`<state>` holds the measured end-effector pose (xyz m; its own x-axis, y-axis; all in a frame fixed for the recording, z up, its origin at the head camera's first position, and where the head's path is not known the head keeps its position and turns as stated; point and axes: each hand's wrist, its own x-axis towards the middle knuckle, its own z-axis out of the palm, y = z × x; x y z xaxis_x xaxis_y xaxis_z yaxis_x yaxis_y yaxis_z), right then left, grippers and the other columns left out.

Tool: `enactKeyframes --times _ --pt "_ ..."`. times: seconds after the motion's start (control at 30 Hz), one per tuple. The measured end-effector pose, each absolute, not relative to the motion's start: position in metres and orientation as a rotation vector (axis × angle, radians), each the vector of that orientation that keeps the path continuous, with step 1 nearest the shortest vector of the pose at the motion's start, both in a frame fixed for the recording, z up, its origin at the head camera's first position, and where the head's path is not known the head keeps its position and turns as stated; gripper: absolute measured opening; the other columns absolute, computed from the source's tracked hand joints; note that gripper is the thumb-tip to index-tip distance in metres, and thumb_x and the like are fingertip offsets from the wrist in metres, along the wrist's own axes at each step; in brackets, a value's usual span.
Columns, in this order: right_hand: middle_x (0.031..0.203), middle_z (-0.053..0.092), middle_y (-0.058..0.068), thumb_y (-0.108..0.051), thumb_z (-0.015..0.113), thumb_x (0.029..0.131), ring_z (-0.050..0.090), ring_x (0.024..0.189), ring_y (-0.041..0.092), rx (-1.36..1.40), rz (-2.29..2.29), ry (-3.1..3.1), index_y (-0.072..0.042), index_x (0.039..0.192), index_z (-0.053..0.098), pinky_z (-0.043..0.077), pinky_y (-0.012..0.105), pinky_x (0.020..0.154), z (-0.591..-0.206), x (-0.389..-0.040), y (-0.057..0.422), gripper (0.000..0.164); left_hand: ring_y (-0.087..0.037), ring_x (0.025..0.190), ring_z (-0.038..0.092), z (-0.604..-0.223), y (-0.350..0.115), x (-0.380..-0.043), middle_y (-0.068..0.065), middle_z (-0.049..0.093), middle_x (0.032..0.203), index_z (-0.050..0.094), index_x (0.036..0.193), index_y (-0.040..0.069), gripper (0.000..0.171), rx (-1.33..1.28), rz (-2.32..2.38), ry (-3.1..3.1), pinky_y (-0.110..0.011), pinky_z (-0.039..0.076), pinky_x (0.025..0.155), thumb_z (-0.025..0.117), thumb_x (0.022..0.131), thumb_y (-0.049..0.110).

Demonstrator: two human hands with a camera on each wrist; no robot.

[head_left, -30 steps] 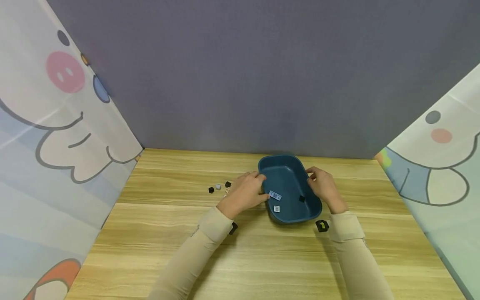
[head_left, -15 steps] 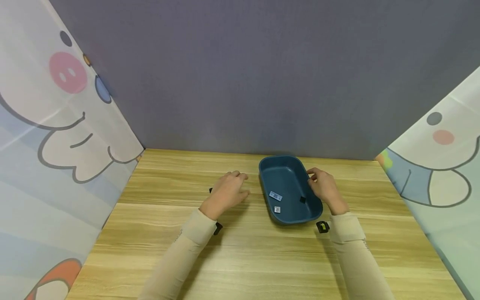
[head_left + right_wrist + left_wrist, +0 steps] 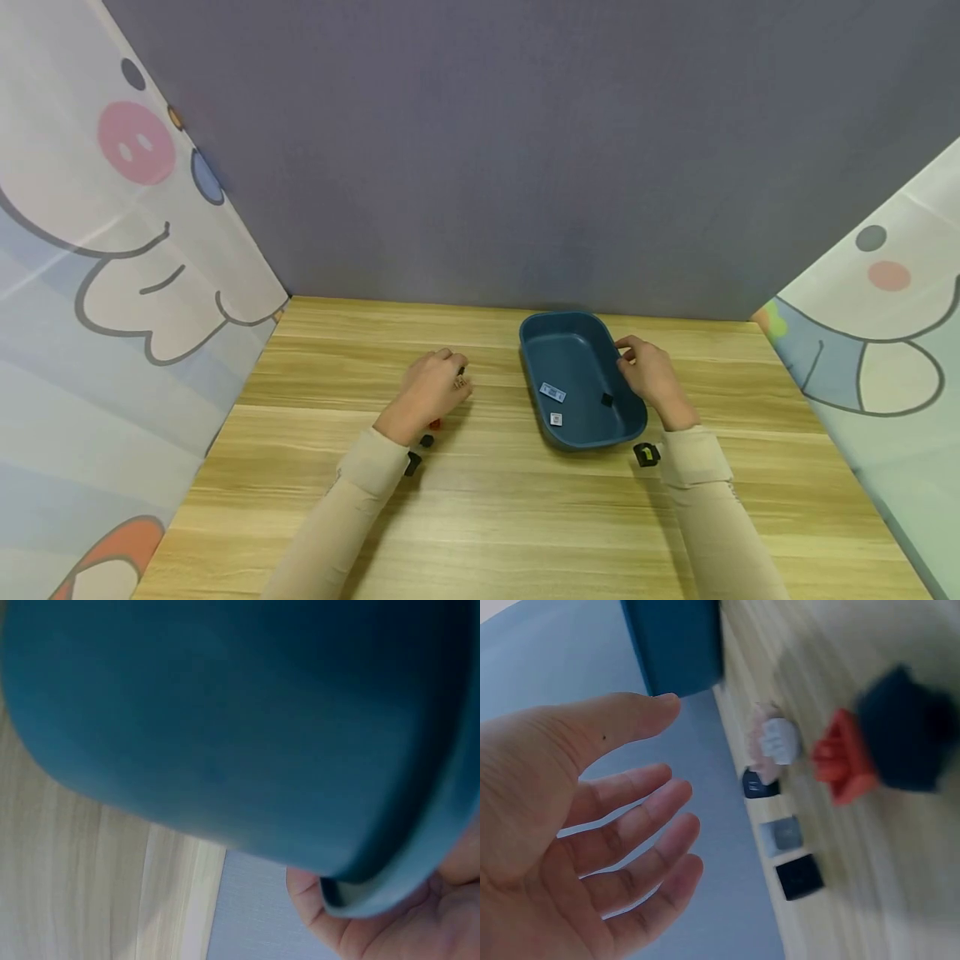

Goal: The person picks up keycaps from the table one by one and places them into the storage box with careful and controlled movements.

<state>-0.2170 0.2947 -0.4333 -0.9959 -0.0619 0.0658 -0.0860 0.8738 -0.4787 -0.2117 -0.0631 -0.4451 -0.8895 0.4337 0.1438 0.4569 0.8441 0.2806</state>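
My left hand [image 3: 427,387] hovers low over a scatter of small pieces, fingers loosely bent and thumb apart. Nothing lies in its palm in the left wrist view. Beside it there are a red piece [image 3: 844,759], a larger dark piece [image 3: 907,731], a white piece [image 3: 781,741] overlapping a beige one [image 3: 761,724], a grey block [image 3: 781,835] and a black block [image 3: 800,876]. With curled fingers, my right hand [image 3: 648,379] grips the right rim of a dark teal plastic tub [image 3: 566,358]. The right wrist view shows fingers under the rim.
Inside the tub are a pale blue strip [image 3: 552,392], a white square [image 3: 556,419] and a black square [image 3: 607,400]. The wooden table [image 3: 510,533] meets a grey panel [image 3: 480,167] at the back. Printed curtains [image 3: 45,333] flank both sides.
My left hand has moved left, away from the tub's left rim to the small pieces. Red and dark pieces now show beside its wrist. My right hand stays at the rim.
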Motion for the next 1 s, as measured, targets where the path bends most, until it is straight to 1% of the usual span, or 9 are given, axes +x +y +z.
enactKeyframes --times 0.13,0.27,0.33,0.37,0.47,0.6,0.77,0.87,1.0 --pt "0.099 0.06 0.025 -0.005 0.053 0.09 0.059 0.076 0.032 0.117 0.767 -3.0 0.003 0.121 0.053 0.048 0.04 0.059 -0.433 -0.217 0.295 0.032 -0.022 0.082 0.058 -0.453 -0.068 -0.21 -0.004 0.061 0.095 0.066 0.107 0.009 0.035 -0.703 -0.438 -2.947 -0.035 0.049 0.068 0.07 0.08 0.031" --pt "0.099 0.06 0.025 -0.006 0.053 0.09 0.059 0.077 0.033 0.115 0.762 -3.002 0.003 0.121 0.053 0.048 0.041 0.06 -0.432 -0.217 0.295 0.032 -0.02 0.073 0.057 -0.458 -0.073 -0.208 -0.003 0.058 0.082 0.067 0.092 0.01 0.022 -0.681 -0.43 -2.967 -0.035 0.047 0.059 0.071 0.078 0.028" --pt "0.099 0.06 0.025 -0.005 0.053 0.09 0.059 0.077 0.033 0.115 0.762 -3.001 0.003 0.121 0.053 0.048 0.041 0.06 -0.432 -0.217 0.295 0.032 -0.018 0.067 0.053 -0.46 -0.075 -0.208 0.0 0.054 0.074 0.065 0.081 0.013 0.015 -0.671 -0.439 -2.98 -0.034 0.045 0.055 0.072 0.077 0.024" --pt "0.099 0.059 0.025 -0.005 0.053 0.09 0.059 0.077 0.033 0.116 0.763 -3.001 0.003 0.121 0.053 0.048 0.041 0.06 -0.432 -0.216 0.295 0.032 -0.016 0.064 0.051 -0.462 -0.076 -0.207 0.001 0.052 0.072 0.062 0.077 0.014 0.013 -0.668 -0.44 -2.987 -0.033 0.043 0.053 0.072 0.076 0.024" --pt "0.099 0.059 0.025 -0.005 0.052 0.09 0.059 0.079 0.034 0.114 0.764 -3.005 0.003 0.121 0.053 0.048 0.041 0.06 -0.431 -0.216 0.295 0.032 -0.014 0.06 0.047 -0.466 -0.078 -0.207 0.003 0.049 0.069 0.057 0.069 0.018 0.016 -0.665 -0.425 -3.009 -0.031 0.04 0.052 0.071 0.075 0.021" --pt "0.099 0.059 0.025 -0.005 0.052 0.09 0.058 0.079 0.034 0.121 0.756 -3.011 0.003 0.122 0.052 0.048 0.041 0.06 -0.431 -0.217 0.295 0.032 -0.014 0.06 0.046 -0.47 -0.08 -0.208 0.003 0.049 0.069 0.055 0.069 0.019 0.017 -0.664 -0.405 -3.037 -0.031 0.039 0.052 0.07 0.076 0.02" --pt "0.099 0.06 0.025 -0.006 0.053 0.09 0.059 0.078 0.034 0.121 0.752 -3.007 0.003 0.121 0.053 0.048 0.041 0.06 -0.432 -0.217 0.296 0.032 -0.016 0.066 0.053 -0.474 -0.079 -0.209 0.002 0.054 0.075 0.062 0.078 0.017 0.008 -0.669 -0.393 -3.043 -0.034 0.044 0.055 0.069 0.079 0.02" --pt "0.099 0.06 0.025 -0.006 0.053 0.09 0.059 0.077 0.033 0.119 0.754 -3.004 0.003 0.121 0.053 0.048 0.041 0.06 -0.431 -0.216 0.296 0.032 -0.017 0.069 0.055 -0.475 -0.078 -0.209 0.001 0.056 0.077 0.064 0.082 0.017 0.006 -0.672 -0.394 -3.042 -0.035 0.045 0.056 0.069 0.081 0.02" --pt "0.098 0.06 0.025 -0.006 0.053 0.09 0.059 0.076 0.032 0.127 0.762 -3.001 0.003 0.121 0.053 0.047 0.04 0.059 -0.431 -0.217 0.296 0.032 -0.017 0.068 0.054 -0.475 -0.078 -0.209 0.001 0.055 0.076 0.063 0.08 0.017 0.004 -0.667 -0.398 -3.04 -0.035 0.045 0.055 0.068 0.081 0.018"
